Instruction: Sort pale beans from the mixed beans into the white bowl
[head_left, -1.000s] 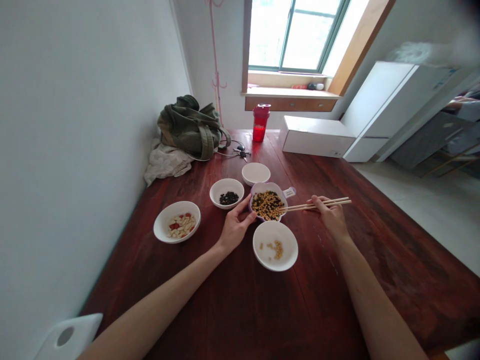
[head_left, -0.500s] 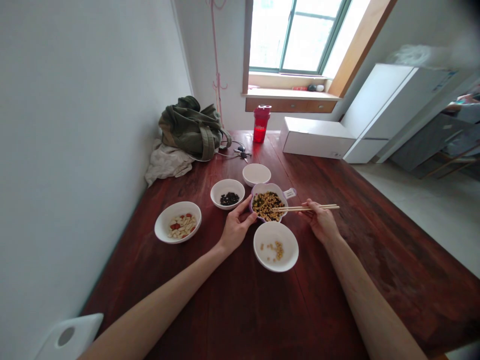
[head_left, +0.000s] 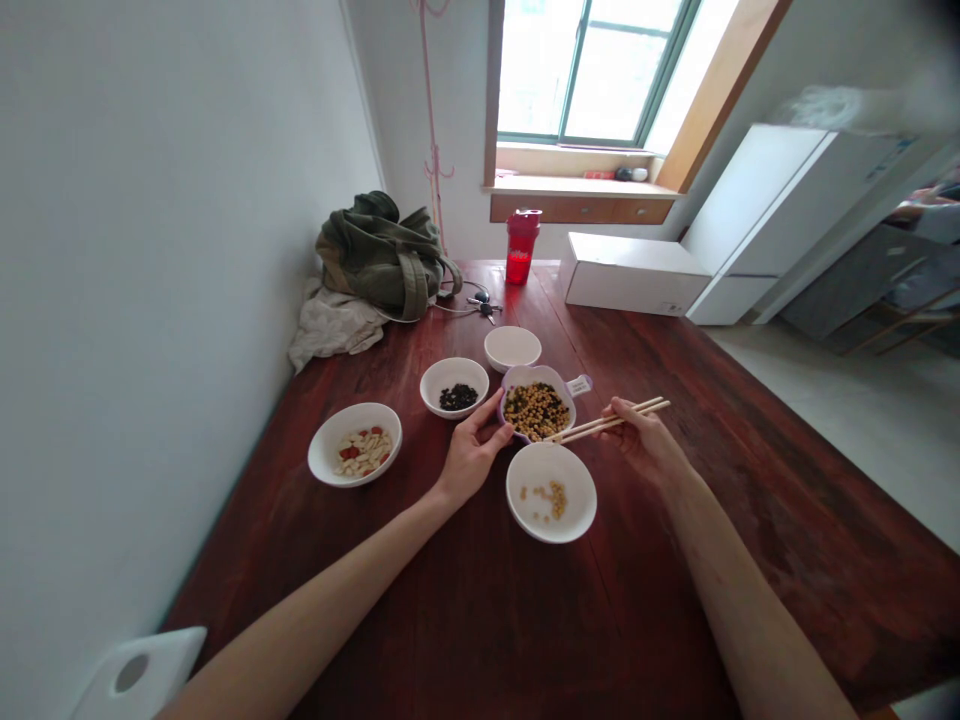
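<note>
My left hand (head_left: 472, 455) grips the left rim of a purple-and-white bowl (head_left: 551, 375) with a short handle, its thumb and fingers against the edge. Mixed yellow beans and darker bits (head_left: 537, 408) fill that bowl. In my right hand (head_left: 641, 440) is a pair of wooden chopsticks (head_left: 589, 428), tilted down to the left. Their tips are at the bowl's near edge, just above a white bowl (head_left: 577, 490) with some yellow beans (head_left: 557, 499) in it. Whether the tips pinch a bean is too small to tell.
Around these stand a white bowl (head_left: 433, 388) of black beans, one (head_left: 322, 450) of pale and red nuts, and another white bowl (head_left: 512, 348). Farther back are a green bag (head_left: 382, 260), keys (head_left: 486, 308), a red shaker bottle (head_left: 522, 247) and a white box (head_left: 634, 272).
The chopsticks' tips have moved from among the beans toward the near edge of the purple-and-white bowl, and the chopsticks slant more. My left hand keeps its place on the rim.
</note>
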